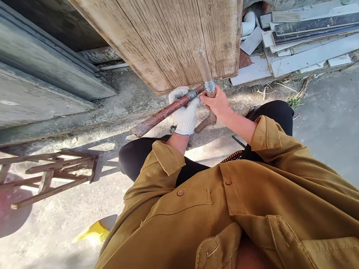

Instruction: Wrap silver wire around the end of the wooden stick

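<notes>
My left hand [186,116], in a white knitted glove, is closed around a reddish-brown wooden stick [161,116] that slants down to the left. Silvery wire is coiled round this stick near its right end. A second, greyish-brown stick [204,66] stands nearly upright, with another wire coil [209,85] round its middle and a bent lower end. Just below that coil, my bare right hand [218,103] grips it. The two sticks meet or cross between my hands; how they are joined there is hidden.
A wooden plank panel [175,35] stands ahead, beside grey boards [31,77] at left. White and dark strips [318,45] are piled at right near a white pipe [248,23]. A wooden frame [56,171] and something yellow [94,232] lie on the ground at left.
</notes>
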Available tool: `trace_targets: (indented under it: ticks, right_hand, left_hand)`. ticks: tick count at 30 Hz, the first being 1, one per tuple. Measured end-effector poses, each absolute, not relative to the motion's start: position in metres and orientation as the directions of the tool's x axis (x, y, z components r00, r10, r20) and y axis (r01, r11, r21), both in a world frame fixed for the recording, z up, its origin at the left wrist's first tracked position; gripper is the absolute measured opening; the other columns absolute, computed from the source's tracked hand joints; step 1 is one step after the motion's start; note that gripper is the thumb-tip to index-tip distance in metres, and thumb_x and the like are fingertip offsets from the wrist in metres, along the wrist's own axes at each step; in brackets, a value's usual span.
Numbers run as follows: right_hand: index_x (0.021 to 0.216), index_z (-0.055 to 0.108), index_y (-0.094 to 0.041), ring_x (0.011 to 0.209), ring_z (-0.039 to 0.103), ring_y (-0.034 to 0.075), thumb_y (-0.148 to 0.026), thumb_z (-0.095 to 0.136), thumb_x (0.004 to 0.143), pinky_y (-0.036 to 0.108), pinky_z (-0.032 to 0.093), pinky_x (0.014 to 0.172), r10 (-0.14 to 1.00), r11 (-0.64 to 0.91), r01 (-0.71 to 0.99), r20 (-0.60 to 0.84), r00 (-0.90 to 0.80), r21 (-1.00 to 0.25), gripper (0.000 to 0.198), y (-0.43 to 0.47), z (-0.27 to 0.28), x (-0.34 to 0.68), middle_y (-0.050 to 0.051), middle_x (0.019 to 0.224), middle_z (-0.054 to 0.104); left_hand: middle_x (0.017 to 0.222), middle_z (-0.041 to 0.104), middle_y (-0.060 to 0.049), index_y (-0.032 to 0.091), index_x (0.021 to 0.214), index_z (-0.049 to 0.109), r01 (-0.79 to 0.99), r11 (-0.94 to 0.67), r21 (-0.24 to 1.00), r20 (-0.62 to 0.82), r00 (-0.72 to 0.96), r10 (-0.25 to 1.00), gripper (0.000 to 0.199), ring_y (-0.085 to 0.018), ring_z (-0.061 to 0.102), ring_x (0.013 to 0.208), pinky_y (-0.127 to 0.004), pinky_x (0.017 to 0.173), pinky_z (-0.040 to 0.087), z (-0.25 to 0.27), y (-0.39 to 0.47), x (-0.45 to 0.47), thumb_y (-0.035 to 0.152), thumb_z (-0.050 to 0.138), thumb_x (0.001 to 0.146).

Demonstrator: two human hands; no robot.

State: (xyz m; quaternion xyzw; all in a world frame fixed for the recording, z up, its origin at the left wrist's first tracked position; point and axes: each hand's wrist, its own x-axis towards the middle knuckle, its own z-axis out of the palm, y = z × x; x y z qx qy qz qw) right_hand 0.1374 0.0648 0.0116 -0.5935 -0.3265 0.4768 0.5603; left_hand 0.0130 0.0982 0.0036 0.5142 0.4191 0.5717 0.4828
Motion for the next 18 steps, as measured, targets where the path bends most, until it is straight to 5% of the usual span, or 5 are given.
trace_targets:
  ticks: [5, 12, 18]
  right_hand:
    - [0.095, 0.047, -0.027, 0.088, 0.065, 0.021, -0.024, 0.083, 0.084, 0.037, 0.063, 0.077, 0.895, -0.142, -0.071, -0.159, 0.416, -0.987, 0.038, 0.066, 0.015, 0.136, -0.001, 0.086, 0.058]
    - [0.098, 0.045, -0.027, 0.069, 0.054, 0.015, -0.034, 0.084, 0.088, 0.029, 0.056, 0.061, 0.901, -0.174, -0.205, -0.24, 0.362, -0.963, 0.041, 0.061, 0.02, 0.126, -0.003, 0.084, 0.054]
    - [0.1, 0.05, -0.024, 0.092, 0.067, 0.021, -0.023, 0.079, 0.089, 0.043, 0.064, 0.094, 0.881, -0.253, 0.01, -0.226, 0.415, -0.968, 0.03, 0.066, 0.028, 0.138, 0.0, 0.094, 0.064]
  left_hand:
    - [0.12, 0.067, -0.003, 0.028, 0.107, 0.058, -0.086, -0.183, 0.979, 0.182, -0.023, 0.983, 0.051, -0.029, 0.066, 0.134, -0.049, 0.121, 0.053, 0.007, 0.094, 0.016, 0.038, 0.097, 0.076]
    - [0.126, 0.068, -0.003, 0.029, 0.108, 0.056, -0.134, -0.21, 0.969, 0.206, -0.041, 0.978, 0.057, -0.029, 0.063, 0.141, -0.048, 0.126, 0.05, -0.004, 0.1, 0.015, 0.043, 0.099, 0.073]
    - [0.123, 0.068, -0.002, 0.028, 0.112, 0.053, -0.078, -0.283, 0.956, 0.277, -0.077, 0.958, 0.061, -0.027, 0.071, 0.129, -0.047, 0.118, 0.057, -0.026, 0.108, 0.016, 0.054, 0.096, 0.076]
